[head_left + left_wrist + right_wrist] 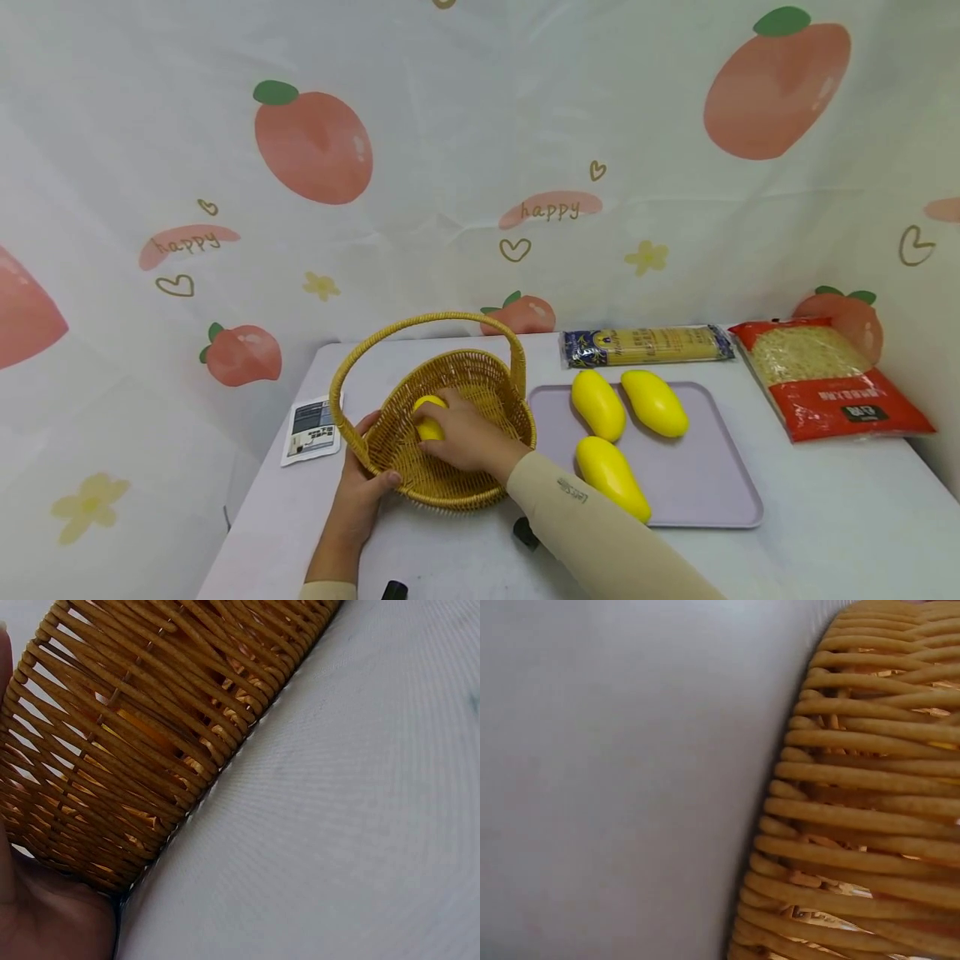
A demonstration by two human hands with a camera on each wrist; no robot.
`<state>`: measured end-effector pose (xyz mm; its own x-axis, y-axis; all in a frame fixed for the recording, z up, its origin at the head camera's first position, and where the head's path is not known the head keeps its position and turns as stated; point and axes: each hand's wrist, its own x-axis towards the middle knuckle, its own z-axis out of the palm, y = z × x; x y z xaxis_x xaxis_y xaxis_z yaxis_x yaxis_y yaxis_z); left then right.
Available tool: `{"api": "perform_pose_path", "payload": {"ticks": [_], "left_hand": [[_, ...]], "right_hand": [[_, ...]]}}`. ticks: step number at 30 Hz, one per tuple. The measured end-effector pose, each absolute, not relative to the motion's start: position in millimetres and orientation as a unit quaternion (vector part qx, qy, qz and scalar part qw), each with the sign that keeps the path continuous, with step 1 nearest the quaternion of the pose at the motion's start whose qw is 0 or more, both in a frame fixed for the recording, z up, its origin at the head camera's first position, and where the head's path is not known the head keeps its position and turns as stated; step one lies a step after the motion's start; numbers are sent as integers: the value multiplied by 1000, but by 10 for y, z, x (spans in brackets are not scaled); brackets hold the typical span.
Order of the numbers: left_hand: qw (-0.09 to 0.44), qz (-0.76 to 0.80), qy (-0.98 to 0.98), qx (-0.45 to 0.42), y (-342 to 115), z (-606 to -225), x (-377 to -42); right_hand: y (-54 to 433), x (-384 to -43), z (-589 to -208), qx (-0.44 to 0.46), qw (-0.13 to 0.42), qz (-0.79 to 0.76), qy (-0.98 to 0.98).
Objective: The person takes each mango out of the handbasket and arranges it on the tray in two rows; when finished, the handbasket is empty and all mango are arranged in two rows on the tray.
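Observation:
A yellow wicker basket (468,360) with a tall arched handle stands on the white table. My left hand (354,502) grips its left side by the base of the handle, thumb at the rim. Inside the basket my right hand (471,435) holds a yellow mango (430,428), partly hidden behind the fingers. Three more mangoes, a left one (597,406), a right one (655,403) and a front one (612,478), lie on a pale purple tray (705,479). The woven wall (150,697) fills much of the left wrist view. Basket weave (870,780) also shows in the right wrist view, without the right hand.
Behind the tray lies a long pack of noodles (648,346). A red and clear bag (840,383) of pale food is at the far right. Left of the basket sits a small white packet (313,429). A fruit-print cloth (450,125) hangs behind the table.

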<state>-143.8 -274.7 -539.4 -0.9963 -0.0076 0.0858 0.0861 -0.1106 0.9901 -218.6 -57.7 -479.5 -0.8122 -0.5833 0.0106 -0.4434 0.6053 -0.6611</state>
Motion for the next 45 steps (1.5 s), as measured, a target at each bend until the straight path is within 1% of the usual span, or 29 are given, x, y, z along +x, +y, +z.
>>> {"api": "perform_pose_path", "payload": {"ticks": [3,10,22,34,39,45], "left_hand": [[35,-744,-667,-32,-2740,-5392,-1440],[37,-752,-657,-44,-2743,-5411,-1437],[36,-742,-668,-46,-2729,-5382,-1435],[36,-744,-667,-32,-2735,-5395,-1435],[38,-746,-665,-26,-2733,-5392,-1435],[37,-749,-661,-29,-2727,-5390,-1435]], "right_hand": [[-565,-2166,-4785,-299,98,-331,890],[-551,-2164,-4817,-281,101,-320,899],[-538,-2151,-4773,-280,62,-271,919],[-486,-2114,-4748,-298,97,-266,911],[-442,-2081,-4698,-288,104,-268,913],[-319,-2079,-4638,-292,99,-304,901]]}}
